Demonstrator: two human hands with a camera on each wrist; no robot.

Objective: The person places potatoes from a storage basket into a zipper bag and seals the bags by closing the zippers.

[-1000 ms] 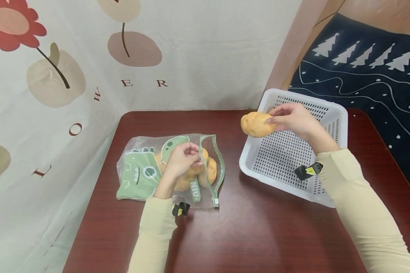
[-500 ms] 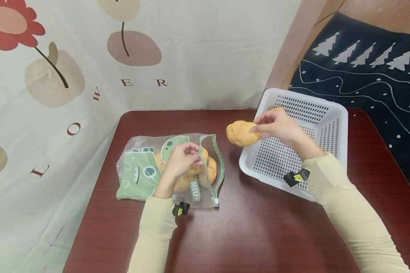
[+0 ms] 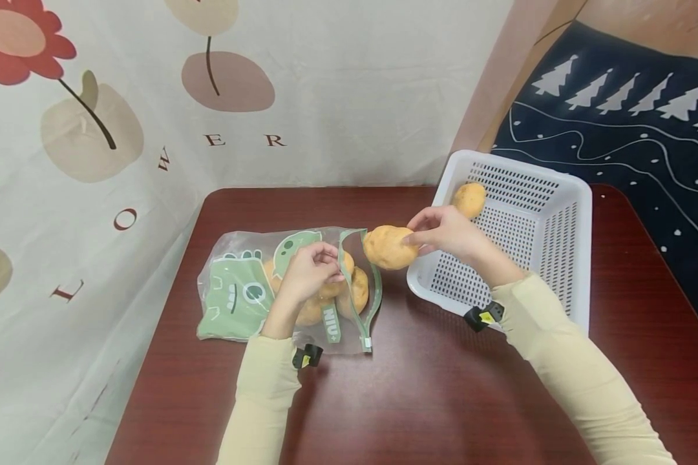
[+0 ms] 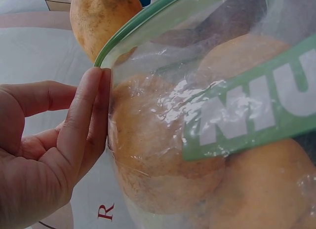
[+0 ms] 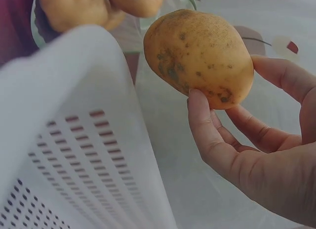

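Presently, a yellow-brown oval potato (image 3: 391,247) in mid-air

From my distant seat, I see that the right hand (image 3: 450,232) grasps this potato by one end, with fingers and thumb closed on it. It is above the dark red-brown wooden worktop (image 3: 395,400), just beside the open mouth of a transparent plastic zip bag (image 3: 235,300) with green printed figures; whether the two touch, I cannot tell. The left hand (image 3: 314,268) pinches the bag at the edge of its mouth. Inside the bag, several yellow-brown potatoes (image 3: 357,292) lie close together. To the right stands a white, perforated, rectangular plastic basket (image 3: 584,213), and one lone yellowish potato (image 3: 469,200) rests in it, near the left wall toward the far end. My right wrist view shows dark and greenish spots on the held potato. Both arms wear pale yellow sleeves (image 3: 267,387).
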